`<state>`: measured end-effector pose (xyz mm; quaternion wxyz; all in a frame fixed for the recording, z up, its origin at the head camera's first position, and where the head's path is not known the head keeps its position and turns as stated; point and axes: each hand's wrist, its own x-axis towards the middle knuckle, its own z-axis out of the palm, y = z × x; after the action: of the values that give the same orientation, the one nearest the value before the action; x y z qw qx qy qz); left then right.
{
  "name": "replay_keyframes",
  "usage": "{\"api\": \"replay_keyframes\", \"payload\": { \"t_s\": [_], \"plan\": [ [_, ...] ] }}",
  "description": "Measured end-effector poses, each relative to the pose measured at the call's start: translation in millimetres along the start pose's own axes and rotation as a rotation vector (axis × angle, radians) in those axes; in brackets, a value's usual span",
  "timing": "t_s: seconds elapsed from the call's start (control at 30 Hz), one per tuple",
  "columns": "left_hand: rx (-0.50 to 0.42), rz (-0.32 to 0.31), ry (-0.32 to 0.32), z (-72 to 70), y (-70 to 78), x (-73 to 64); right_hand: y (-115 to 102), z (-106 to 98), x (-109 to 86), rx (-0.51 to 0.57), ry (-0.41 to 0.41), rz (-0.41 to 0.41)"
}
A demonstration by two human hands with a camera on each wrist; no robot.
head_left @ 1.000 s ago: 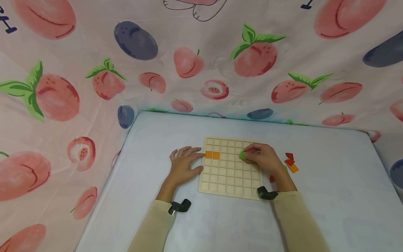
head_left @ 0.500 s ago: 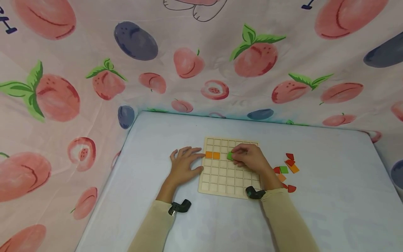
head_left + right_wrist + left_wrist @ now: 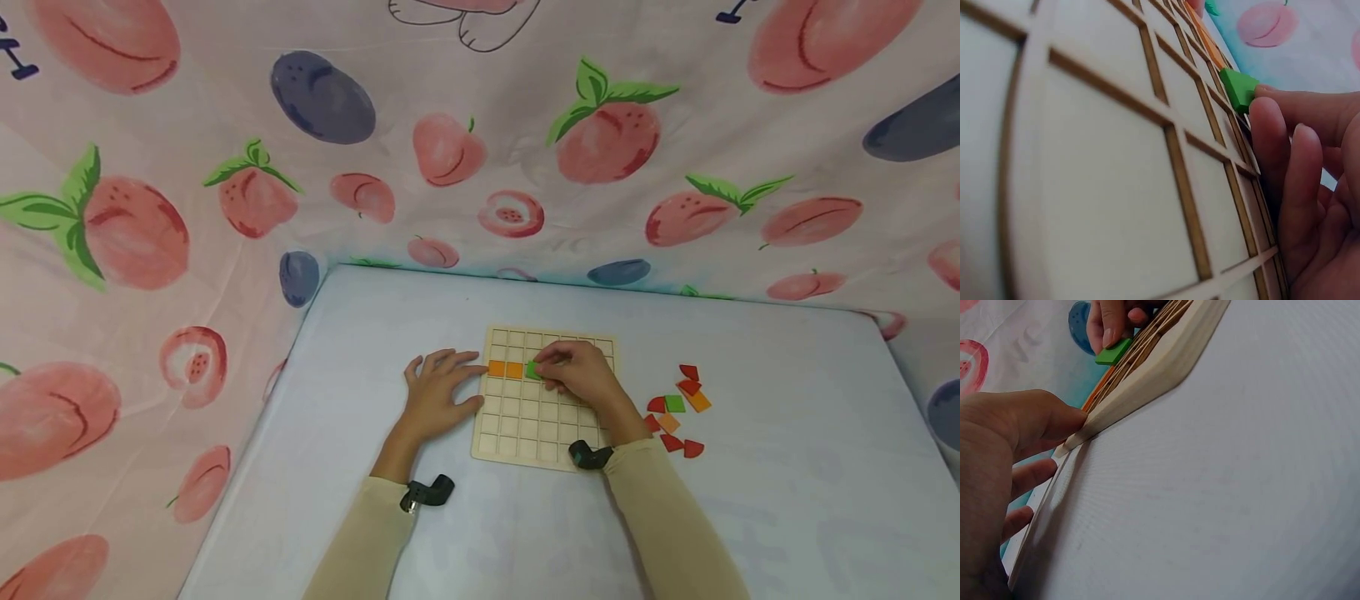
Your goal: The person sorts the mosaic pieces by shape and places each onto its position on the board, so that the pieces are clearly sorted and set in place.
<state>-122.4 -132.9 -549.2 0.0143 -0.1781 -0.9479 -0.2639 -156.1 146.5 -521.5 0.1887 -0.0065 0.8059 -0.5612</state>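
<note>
A wooden grid board (image 3: 525, 425) lies on the table, with two orange square tiles (image 3: 506, 369) side by side in a row near its left edge. Between thumb and fingertips my right hand (image 3: 581, 372) pinches a green square tile (image 3: 532, 370) over the cell just right of the orange pair. In the right wrist view that green tile (image 3: 1239, 89) looks tilted at the grid's raised lines. My left hand (image 3: 438, 396) is spread at the board's left edge, its index finger and thumb touching the rim; the left wrist view shows the thumb against the board's side (image 3: 1147, 394).
Right of the board lie several loose tiles: red rounded pieces (image 3: 693, 449), a green square (image 3: 675, 404), and orange pieces (image 3: 668, 423). A fruit-printed cloth (image 3: 450, 150) hangs behind and to the left of the white table (image 3: 525, 533).
My right hand has moved left across the board with the green tile, bringing it close beside the orange tiles. The loose tiles at right are uncovered. My left hand stays put.
</note>
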Motion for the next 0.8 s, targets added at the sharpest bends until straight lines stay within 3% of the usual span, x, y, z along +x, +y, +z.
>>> {"api": "replay_keyframes", "payload": {
  "t_s": [0.3,0.8],
  "plan": [
    [0.014,-0.005,-0.024,-0.3,-0.4,1.2,-2.6,-0.9,1.4,0.004,-0.018,0.039],
    [-0.008,0.023,-0.023,-0.6,-4.2,0.2,-2.9,-0.3,1.1,-0.024,-0.017,0.028]
  ]
}}
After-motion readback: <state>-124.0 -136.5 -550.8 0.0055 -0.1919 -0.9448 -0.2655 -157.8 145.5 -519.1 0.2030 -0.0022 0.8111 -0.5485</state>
